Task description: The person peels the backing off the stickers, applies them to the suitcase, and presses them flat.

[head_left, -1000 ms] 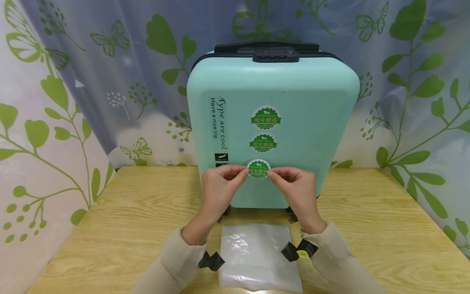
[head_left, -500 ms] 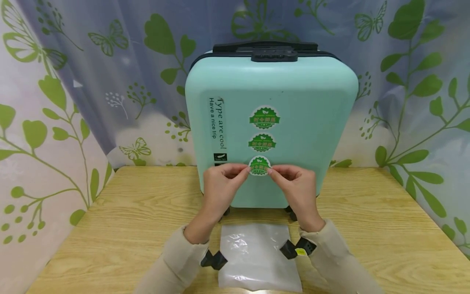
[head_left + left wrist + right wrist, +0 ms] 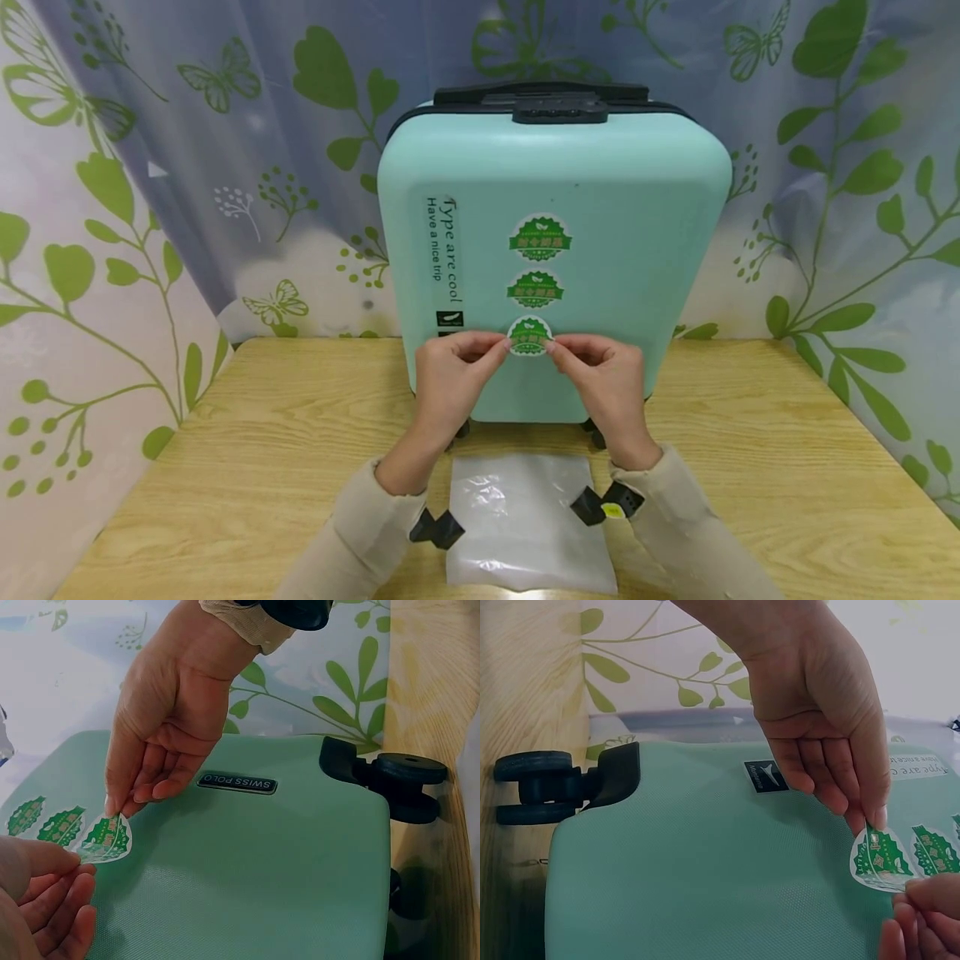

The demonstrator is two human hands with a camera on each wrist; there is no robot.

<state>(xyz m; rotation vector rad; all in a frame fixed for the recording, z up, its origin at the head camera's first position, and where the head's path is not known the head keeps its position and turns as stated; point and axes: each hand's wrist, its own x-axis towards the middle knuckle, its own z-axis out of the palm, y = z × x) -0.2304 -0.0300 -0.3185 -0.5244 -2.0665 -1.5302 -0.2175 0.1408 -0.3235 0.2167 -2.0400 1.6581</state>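
A round green-and-white sticker (image 3: 529,336) is stretched between both hands in front of a mint-green suitcase (image 3: 637,250). My left hand (image 3: 453,375) pinches its left edge between thumb and forefinger; my right hand (image 3: 609,383) does the same on the right. In the left wrist view the sticker (image 3: 107,841) looks slightly bowed, with a fold line near the right hand's fingertips. Whether its back touches the shell, I cannot tell. Directly above are two matching stickers, the middle one (image 3: 535,290) and the top one (image 3: 540,237), both flat on the suitcase and roughly in line.
The suitcase stands upright on its wheels (image 3: 536,787) on a wood-grain table (image 3: 300,400). A shiny whitish plastic sheet (image 3: 525,525) lies before it, between the forearms. Black lettering (image 3: 446,250) runs down the suitcase's left side. A leaf-patterned curtain (image 3: 300,167) hangs behind.
Both hands have shifted the sticker slightly upward, closer to the middle one, and kept their pinch. The suitcase and plastic sheet stay in place; the head view has moved a little.
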